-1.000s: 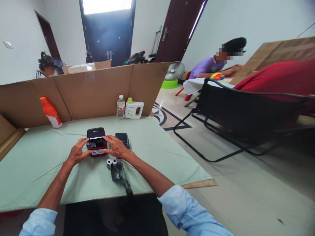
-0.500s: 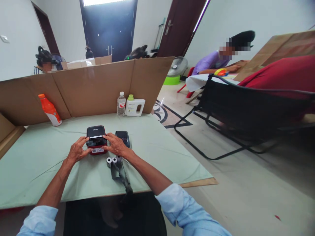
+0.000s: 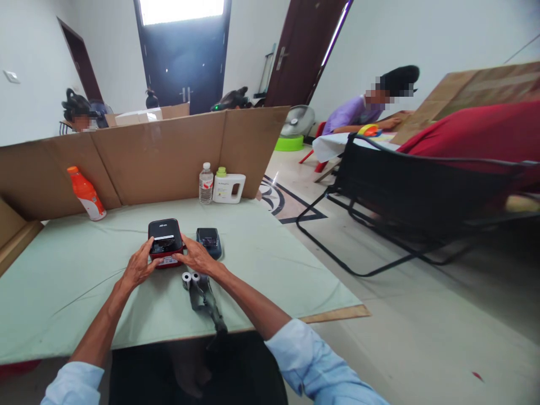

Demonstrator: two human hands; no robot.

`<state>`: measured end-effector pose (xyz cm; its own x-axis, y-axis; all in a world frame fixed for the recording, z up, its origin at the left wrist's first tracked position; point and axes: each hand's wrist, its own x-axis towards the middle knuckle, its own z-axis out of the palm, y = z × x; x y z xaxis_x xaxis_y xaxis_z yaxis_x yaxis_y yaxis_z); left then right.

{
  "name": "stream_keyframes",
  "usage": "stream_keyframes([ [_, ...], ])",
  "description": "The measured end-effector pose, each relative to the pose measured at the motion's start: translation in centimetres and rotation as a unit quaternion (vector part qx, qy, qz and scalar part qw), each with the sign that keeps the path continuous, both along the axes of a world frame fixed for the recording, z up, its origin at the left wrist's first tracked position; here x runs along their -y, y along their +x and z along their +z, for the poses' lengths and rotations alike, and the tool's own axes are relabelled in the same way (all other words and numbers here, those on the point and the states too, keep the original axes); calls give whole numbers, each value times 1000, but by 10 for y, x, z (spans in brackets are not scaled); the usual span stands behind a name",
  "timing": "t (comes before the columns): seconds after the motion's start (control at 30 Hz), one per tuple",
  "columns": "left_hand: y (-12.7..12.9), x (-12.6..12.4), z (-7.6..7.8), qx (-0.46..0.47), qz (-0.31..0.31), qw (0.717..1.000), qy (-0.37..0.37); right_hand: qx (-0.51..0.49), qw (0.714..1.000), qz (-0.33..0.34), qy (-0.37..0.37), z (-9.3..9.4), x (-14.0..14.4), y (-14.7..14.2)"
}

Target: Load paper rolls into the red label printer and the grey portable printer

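A small red-and-black printer [image 3: 165,243] is gripped on a green-covered desk [image 3: 63,270] between the left hand [image 3: 137,269] and right hand [image 3: 194,257]; paper rolls [image 3: 190,277] lie just beside.

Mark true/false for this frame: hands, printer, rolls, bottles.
1. Both hands grip the red-and-black printer. True: left hand and right hand sit on either side.
2. The paper rolls lie beyond the printer. False: they lie nearer the person.
3. The orange bottle stands at the cardboard wall. True.
4. A second dark device lies left of the printer. False: it is on the right.
5. The clear water bottle lies flat. False: upright.
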<state>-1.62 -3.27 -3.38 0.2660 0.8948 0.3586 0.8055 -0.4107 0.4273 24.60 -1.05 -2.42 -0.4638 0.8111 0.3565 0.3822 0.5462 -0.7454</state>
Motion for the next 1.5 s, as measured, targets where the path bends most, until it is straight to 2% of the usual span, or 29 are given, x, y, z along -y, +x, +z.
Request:
stream_keyframes([
  [0.17, 3, 1, -8, 4, 14, 1000, 19, -32, 999, 8, -5, -3, -3, -5],
  [0.47, 1, 12, -7, 3, 41, 999, 27, -35, 999, 21, 6, 1, 1, -8],
  [0.7, 3, 16, -7, 28, 36, 998, 47, -19, 1000, -4, -2, -12, -1, -6],
  [0.9, 4, 17, -8, 41, 35, 997, 62, -31, 999, 15, -11, -21, -6, 4],
  [1.1, 8, 17, -17, 73, 54, 994, 59, -69, 997, 27, -26, -30, -13, 9],
  [1.3, 12, 17, -25, 94, 67, 991, 72, -109, 992, 37, -51, -33, -15, 8],
  [1.5, 14, 18, -25, 105, 74, 989, 71, -107, 992, 36, -49, -31, -12, 9],
])
